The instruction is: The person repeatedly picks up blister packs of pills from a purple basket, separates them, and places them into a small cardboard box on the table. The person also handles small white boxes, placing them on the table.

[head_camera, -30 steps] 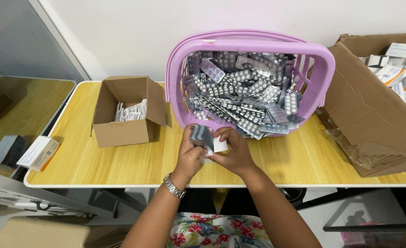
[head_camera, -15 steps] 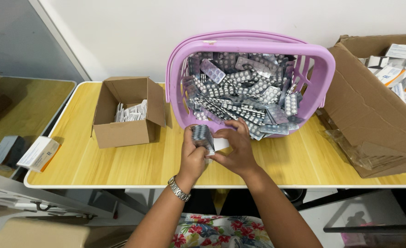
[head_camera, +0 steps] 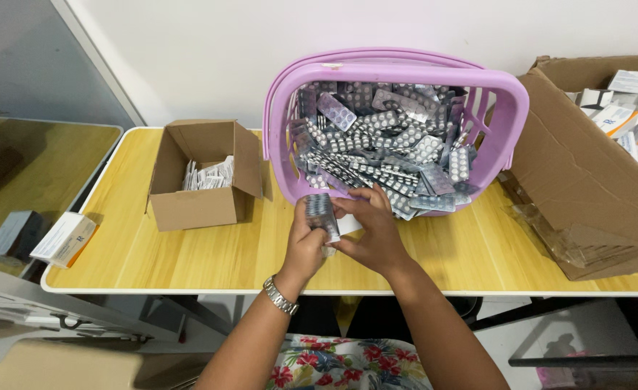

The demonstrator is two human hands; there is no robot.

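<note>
L hand [head_camera: 306,242] grip closed on stack of blister packs [head_camera: 322,215], held upright just above table [head_camera: 189,260] edge. R hand [head_camera: 369,232] pinches white slip [head_camera: 348,225] against stack. Behind: tilted purple basket [head_camera: 506,123] full of packs. L: small box [head_camera: 196,206] w/ packs. R: big carton [head_camera: 586,188].

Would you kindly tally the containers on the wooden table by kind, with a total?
Purple plastic basket of blister strips: 1
Small open cardboard box: 1
Large cardboard carton lying tipped at the right: 1
Total: 3
</note>
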